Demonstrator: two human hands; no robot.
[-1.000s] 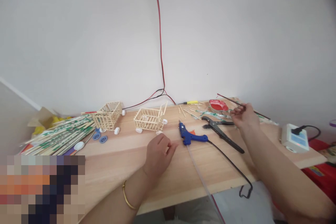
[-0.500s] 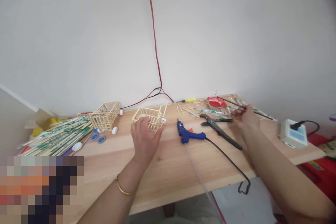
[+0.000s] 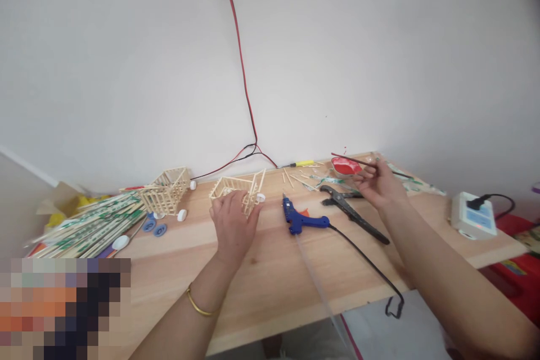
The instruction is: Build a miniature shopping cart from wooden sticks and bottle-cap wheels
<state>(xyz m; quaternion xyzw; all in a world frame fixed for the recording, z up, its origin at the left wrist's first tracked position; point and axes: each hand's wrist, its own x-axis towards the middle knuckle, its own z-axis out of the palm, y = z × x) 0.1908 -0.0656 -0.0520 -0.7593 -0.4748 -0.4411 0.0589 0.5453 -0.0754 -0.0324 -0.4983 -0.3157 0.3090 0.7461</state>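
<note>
Table [image 3: 270, 287]: supporting blue glue gun [image 3: 304, 221]. Black pliers [image 3: 353, 214]: lying just right of glue gun. Left hand [image 3: 234, 226]: spreading fingers over stick cart [image 3: 252, 198], left of glue gun; cannot tell whether gripping. Right hand [image 3: 383, 184]: pinching thin dark rod [image 3: 353, 160], right of glue gun. Red-filled dish [image 3: 343, 168]: sitting beyond glue gun, rightward.

A pale wooden table [image 3: 270, 292] stands against a greyish-white wall [image 3: 320, 56].
</note>
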